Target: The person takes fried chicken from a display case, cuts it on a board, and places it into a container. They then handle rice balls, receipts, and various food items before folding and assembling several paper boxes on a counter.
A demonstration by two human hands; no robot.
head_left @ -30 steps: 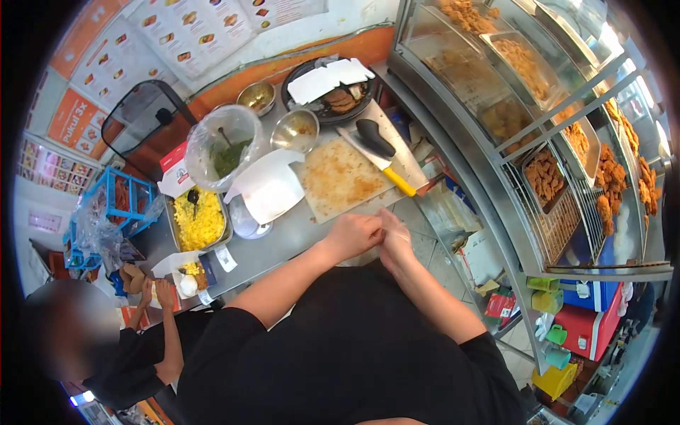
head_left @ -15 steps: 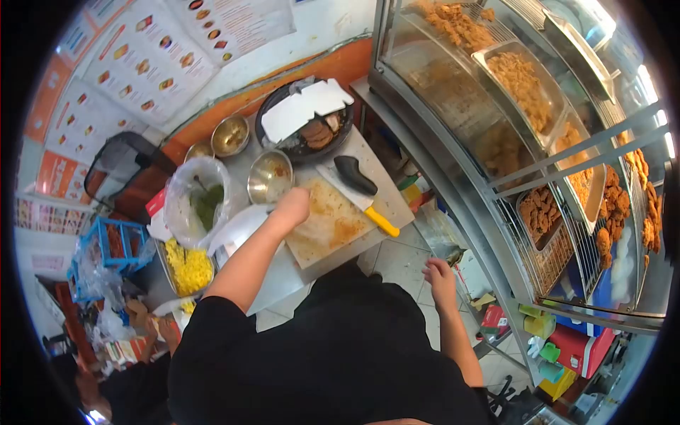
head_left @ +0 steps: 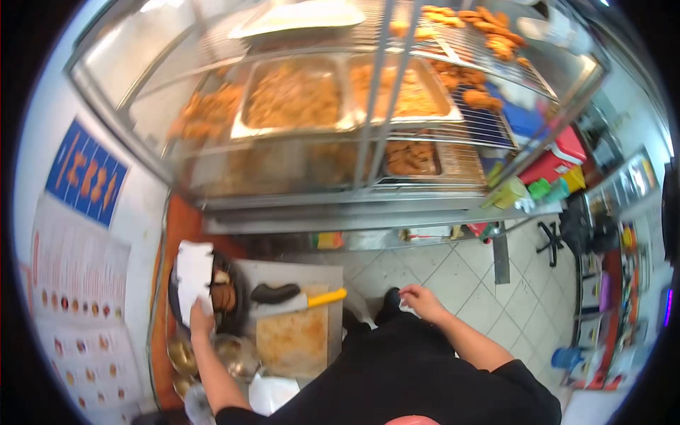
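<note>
My left hand (head_left: pixel 202 319) is at the lower end of a white piece of card (head_left: pixel 193 273), its fingers closed at the card's edge. The card lies over part of a round black pan (head_left: pixel 239 312), where brown slices of cooked meat (head_left: pixel 223 296) show beside it. My right hand (head_left: pixel 421 302) is out over the floor, fingers loosely bent and apart. Closest to the pan lie a black curved object (head_left: pixel 275 293) and a knife with a yellow handle (head_left: pixel 327 297). A stained cutting board (head_left: pixel 294 341) is below them.
A glass display case (head_left: pixel 283 202) with trays of fried food (head_left: pixel 294 95) spans the far side. Metal bowls (head_left: pixel 237 356) stand by my left forearm. A white tiled floor (head_left: pixel 453 276) lies right of the counter, with a wheeled chair base (head_left: pixel 549 237) further off.
The view has swung right toward the display case. My left hand has moved from beside the metal bowl and cutting board to the white card on the pan. My right hand stays out at the side.
</note>
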